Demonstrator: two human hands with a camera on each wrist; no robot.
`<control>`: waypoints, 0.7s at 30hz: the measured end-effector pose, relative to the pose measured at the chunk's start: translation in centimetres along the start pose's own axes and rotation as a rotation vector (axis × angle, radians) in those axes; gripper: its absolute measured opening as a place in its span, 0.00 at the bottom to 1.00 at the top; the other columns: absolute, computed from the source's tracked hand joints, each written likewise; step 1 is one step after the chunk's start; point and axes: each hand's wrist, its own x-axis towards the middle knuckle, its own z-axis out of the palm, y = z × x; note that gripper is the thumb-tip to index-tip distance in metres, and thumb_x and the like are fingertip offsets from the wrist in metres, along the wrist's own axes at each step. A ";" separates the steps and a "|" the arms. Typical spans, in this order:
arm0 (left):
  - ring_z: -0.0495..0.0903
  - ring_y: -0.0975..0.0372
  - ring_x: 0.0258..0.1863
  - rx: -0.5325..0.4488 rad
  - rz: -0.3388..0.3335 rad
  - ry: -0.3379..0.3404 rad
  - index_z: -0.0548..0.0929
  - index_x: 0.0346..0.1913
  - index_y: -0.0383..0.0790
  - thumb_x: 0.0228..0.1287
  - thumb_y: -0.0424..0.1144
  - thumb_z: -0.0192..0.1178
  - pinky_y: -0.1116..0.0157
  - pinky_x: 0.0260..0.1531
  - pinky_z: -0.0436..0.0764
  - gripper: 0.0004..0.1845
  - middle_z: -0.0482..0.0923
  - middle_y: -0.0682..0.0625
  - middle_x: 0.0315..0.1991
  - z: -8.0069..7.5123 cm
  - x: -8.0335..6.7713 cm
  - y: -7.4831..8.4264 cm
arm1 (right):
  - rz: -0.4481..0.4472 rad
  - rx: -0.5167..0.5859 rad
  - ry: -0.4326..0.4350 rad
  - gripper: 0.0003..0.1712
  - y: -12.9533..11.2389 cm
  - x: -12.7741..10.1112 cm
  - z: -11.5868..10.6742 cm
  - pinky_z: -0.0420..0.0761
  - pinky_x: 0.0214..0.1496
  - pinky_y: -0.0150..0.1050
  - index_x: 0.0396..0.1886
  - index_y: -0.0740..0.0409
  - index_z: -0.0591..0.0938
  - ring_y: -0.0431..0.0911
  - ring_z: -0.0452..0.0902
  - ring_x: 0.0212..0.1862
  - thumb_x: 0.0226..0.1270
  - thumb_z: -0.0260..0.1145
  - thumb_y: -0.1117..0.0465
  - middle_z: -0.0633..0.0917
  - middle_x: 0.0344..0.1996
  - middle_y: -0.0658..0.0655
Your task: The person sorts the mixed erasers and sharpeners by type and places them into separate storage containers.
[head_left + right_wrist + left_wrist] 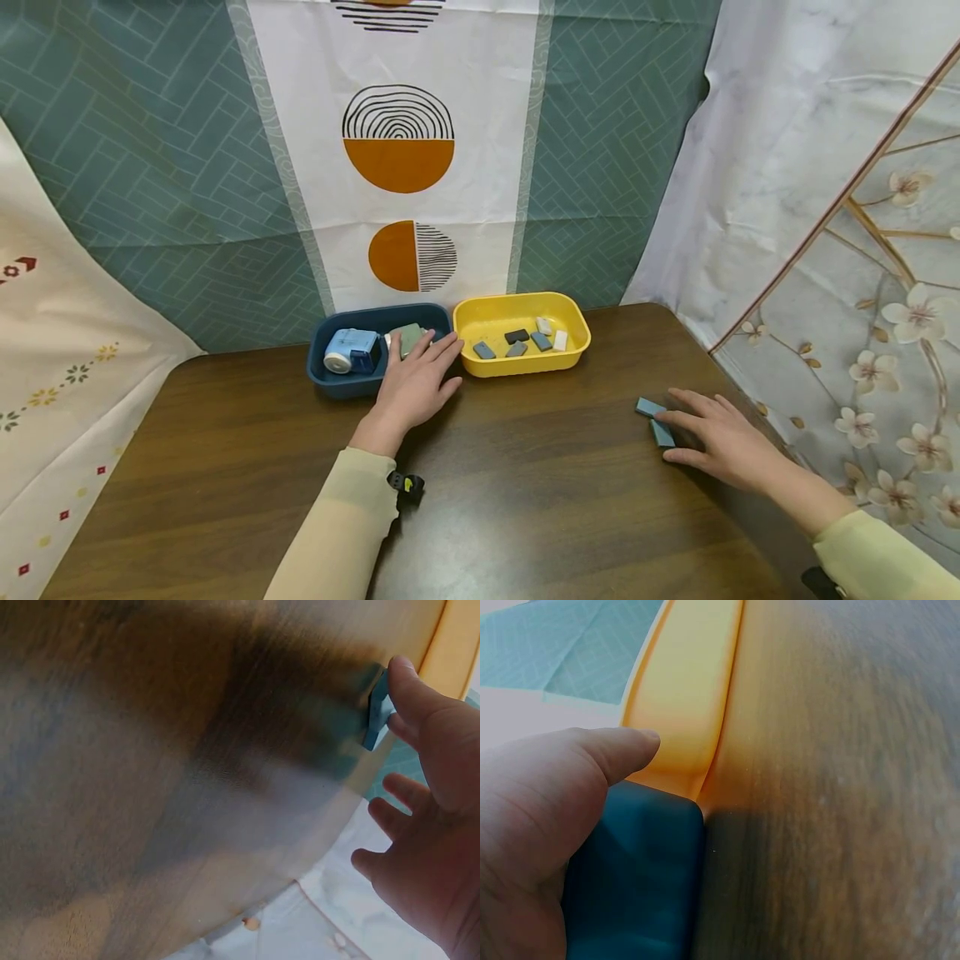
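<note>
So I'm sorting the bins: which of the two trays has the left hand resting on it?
The dark blue tray. The left hand lies over its right rim; the yellow tray beside it holds only small blocks and is untouched.

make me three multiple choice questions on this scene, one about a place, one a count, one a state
1. Where do the two blue blocks lie?
A. in the yellow tray
B. on the table by the right hand
C. in the blue tray

2. How many trays stand at the table's back edge?
A. one
B. two
C. four

3. How is the left hand?
A. flat, fingers straight over the blue tray's rim
B. a closed fist
C. raised off the table

Key: 1 B, they sit on the table at the right hand; 2 B, blue tray and yellow tray; 3 A, its fingers lie spread.
</note>
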 end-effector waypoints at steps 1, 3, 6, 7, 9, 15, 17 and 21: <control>0.55 0.49 0.87 -0.002 0.001 0.001 0.67 0.87 0.53 0.83 0.56 0.63 0.30 0.82 0.34 0.37 0.60 0.55 0.87 0.0 0.0 0.0 | -0.001 0.002 -0.001 0.34 0.0 0.0 0.0 0.64 0.72 0.81 0.68 0.53 0.88 0.72 0.72 0.74 0.67 0.82 0.44 0.74 0.76 0.73; 0.55 0.49 0.88 -0.004 0.001 0.000 0.67 0.87 0.53 0.83 0.56 0.63 0.30 0.82 0.34 0.37 0.60 0.55 0.87 0.0 0.0 0.0 | -0.003 0.004 -0.001 0.34 0.1 0.0 0.1 0.64 0.71 0.81 0.68 0.53 0.88 0.73 0.72 0.74 0.67 0.82 0.44 0.74 0.76 0.73; 0.55 0.50 0.88 -0.005 0.000 -0.002 0.67 0.87 0.53 0.83 0.56 0.63 0.31 0.82 0.33 0.37 0.60 0.55 0.87 0.0 0.0 0.0 | -0.016 0.001 0.009 0.33 0.2 0.0 0.2 0.65 0.71 0.81 0.67 0.53 0.89 0.73 0.73 0.73 0.66 0.84 0.46 0.75 0.75 0.73; 0.55 0.50 0.88 -0.005 0.000 -0.003 0.67 0.87 0.53 0.83 0.56 0.63 0.31 0.82 0.33 0.37 0.60 0.55 0.87 0.0 0.0 0.0 | -0.023 -0.001 0.015 0.33 0.2 0.0 0.2 0.65 0.71 0.81 0.67 0.54 0.89 0.73 0.73 0.72 0.65 0.84 0.46 0.75 0.75 0.73; 0.55 0.50 0.88 -0.002 0.000 -0.002 0.67 0.87 0.53 0.83 0.56 0.63 0.30 0.82 0.34 0.37 0.60 0.55 0.87 0.0 0.0 0.0 | -0.041 -0.006 0.030 0.32 0.2 0.0 0.2 0.67 0.70 0.79 0.65 0.54 0.89 0.72 0.74 0.72 0.64 0.85 0.47 0.76 0.74 0.73; 0.56 0.50 0.87 0.005 0.004 0.003 0.67 0.87 0.53 0.84 0.56 0.62 0.30 0.82 0.36 0.36 0.61 0.55 0.87 -0.1 0.1 0.0 | -0.059 -0.002 0.041 0.31 0.2 0.2 0.2 0.68 0.70 0.75 0.63 0.54 0.90 0.71 0.75 0.71 0.64 0.85 0.48 0.77 0.74 0.73; 0.56 0.50 0.87 0.008 0.003 0.002 0.67 0.87 0.53 0.84 0.56 0.62 0.30 0.82 0.36 0.36 0.61 0.55 0.87 -0.1 0.1 0.0 | -0.043 0.012 0.029 0.30 0.2 0.3 0.2 0.67 0.71 0.76 0.62 0.55 0.90 0.71 0.75 0.71 0.64 0.85 0.49 0.77 0.74 0.73; 0.56 0.50 0.87 0.012 0.003 0.003 0.67 0.87 0.53 0.84 0.56 0.62 0.30 0.82 0.37 0.36 0.61 0.55 0.87 -0.1 0.0 0.0 | -0.006 0.042 0.013 0.27 0.1 0.4 0.2 0.66 0.73 0.78 0.59 0.55 0.89 0.71 0.74 0.72 0.64 0.85 0.50 0.76 0.74 0.74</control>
